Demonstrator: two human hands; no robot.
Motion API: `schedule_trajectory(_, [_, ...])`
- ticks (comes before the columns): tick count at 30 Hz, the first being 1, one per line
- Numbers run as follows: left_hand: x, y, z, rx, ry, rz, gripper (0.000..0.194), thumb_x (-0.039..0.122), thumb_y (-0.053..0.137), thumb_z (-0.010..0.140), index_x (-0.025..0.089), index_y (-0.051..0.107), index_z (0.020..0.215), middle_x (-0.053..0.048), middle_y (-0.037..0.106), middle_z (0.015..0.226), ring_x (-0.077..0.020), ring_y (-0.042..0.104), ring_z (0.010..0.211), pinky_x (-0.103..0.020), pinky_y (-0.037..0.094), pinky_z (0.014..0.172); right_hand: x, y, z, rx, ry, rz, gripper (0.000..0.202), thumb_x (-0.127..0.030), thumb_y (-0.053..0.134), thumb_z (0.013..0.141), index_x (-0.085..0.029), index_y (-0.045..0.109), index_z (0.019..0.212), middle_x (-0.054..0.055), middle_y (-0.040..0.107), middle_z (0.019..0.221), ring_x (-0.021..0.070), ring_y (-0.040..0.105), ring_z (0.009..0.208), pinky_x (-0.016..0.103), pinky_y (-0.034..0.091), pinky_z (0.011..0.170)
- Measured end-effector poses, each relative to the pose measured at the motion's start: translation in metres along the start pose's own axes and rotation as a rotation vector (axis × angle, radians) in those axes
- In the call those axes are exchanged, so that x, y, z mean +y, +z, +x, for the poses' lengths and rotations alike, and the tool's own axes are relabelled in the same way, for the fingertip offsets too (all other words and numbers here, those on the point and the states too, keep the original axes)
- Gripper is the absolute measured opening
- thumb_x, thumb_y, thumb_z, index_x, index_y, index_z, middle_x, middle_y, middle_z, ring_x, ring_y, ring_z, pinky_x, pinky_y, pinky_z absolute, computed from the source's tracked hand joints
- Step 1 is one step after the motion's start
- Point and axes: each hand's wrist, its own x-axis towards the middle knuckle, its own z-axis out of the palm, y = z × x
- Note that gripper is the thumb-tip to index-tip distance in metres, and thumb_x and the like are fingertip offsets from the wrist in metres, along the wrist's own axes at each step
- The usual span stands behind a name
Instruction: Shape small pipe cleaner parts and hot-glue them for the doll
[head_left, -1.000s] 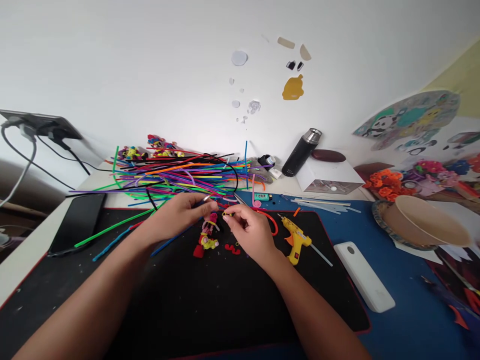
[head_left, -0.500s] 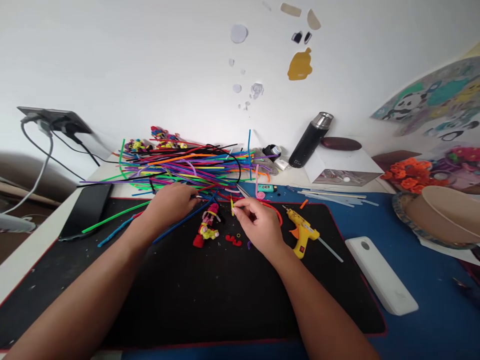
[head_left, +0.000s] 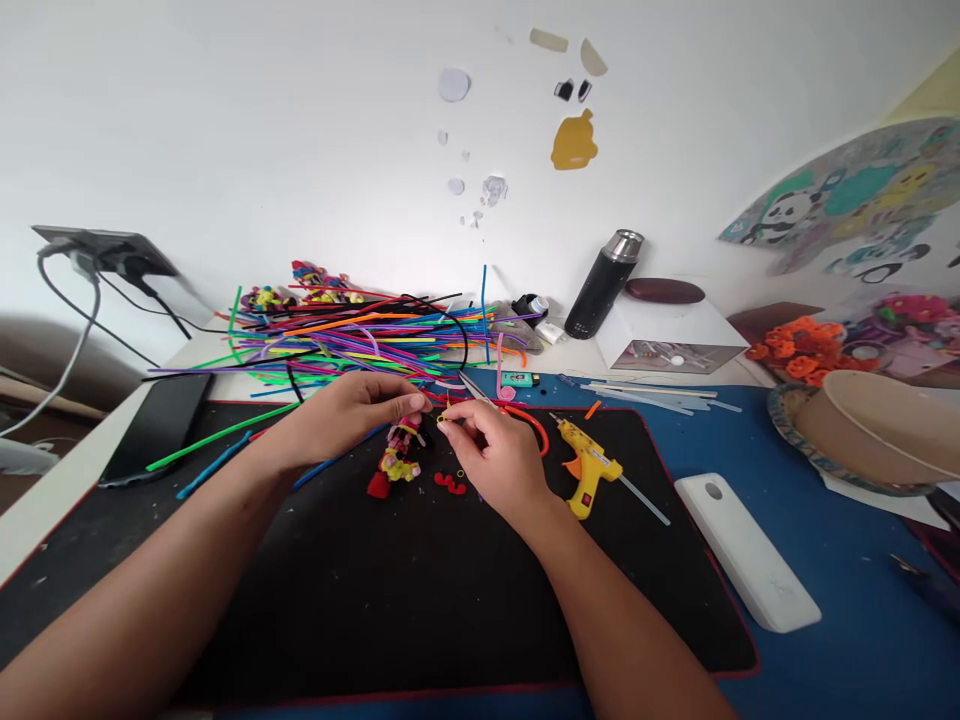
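At the black mat's (head_left: 375,600) upper left, 1 phone (head_left: 159,430), then left hand (head_left: 349,418), thumb and fingers nearly together, can't tell if gripping anything; 1 pink-and-yellow fuzzy figure (head_left: 398,464) lies just nearer the wearer than its fingertips. Next, 1 wavy red piece (head_left: 450,484) near right hand (head_left: 504,455), half curled, thumb and index pinching 1 small yellow piece (head_left: 443,416) just right of left's fingertips. Further right: 1 glue gun (head_left: 589,466), 1 white oblong device (head_left: 748,553).
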Motion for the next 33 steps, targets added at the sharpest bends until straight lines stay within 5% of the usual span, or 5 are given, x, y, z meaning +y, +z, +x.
schedule_trajectory(7, [-0.004, 0.009, 0.002, -0.086, -0.029, -0.086, 0.051, 0.071, 0.079, 0.085, 0.021, 0.082, 0.091, -0.001, 0.076, 0.082, -0.0187, 0.066, 0.073, -0.026, 0.052, 0.068, 0.001, 0.003, -0.002, -0.026, -0.01, -0.006, 0.015, -0.034, 0.068, 0.106, -0.023, 0.077, 0.099, -0.002, 0.073, 0.071, 0.0128, 0.061, 0.057, 0.025, 0.043, 0.06])
schedule_trajectory(33, [0.002, 0.01, 0.001, -0.075, -0.074, -0.099, 0.039, 0.059, 0.08, 0.082, 0.021, 0.085, 0.085, -0.002, 0.079, 0.077, -0.0193, 0.068, 0.071, -0.029, 0.055, 0.069, -0.002, 0.003, -0.003, 0.007, -0.112, 0.015, 0.013, -0.028, 0.068, 0.107, -0.023, 0.079, 0.102, 0.001, 0.081, 0.081, 0.0141, 0.07, 0.064, 0.025, 0.048, 0.064])
